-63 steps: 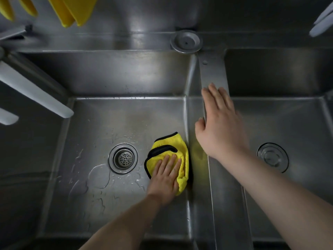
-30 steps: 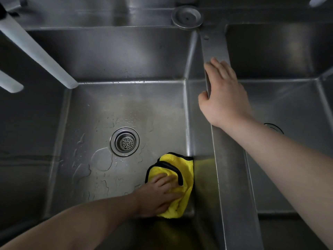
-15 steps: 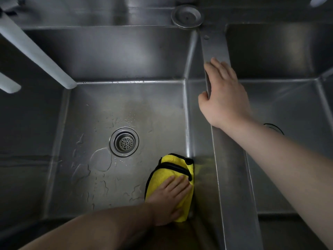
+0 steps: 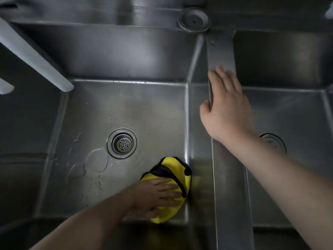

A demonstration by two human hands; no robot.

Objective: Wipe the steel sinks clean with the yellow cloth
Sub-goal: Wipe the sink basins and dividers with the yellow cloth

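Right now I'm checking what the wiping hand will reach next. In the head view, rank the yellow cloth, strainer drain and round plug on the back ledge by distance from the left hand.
1. yellow cloth: under the left hand.
2. strainer drain: left basin floor.
3. round plug: back ledge, farthest.

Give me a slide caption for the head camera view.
Left hand presses yellow cloth into left sink's near-right corner; right hand rests on divider.
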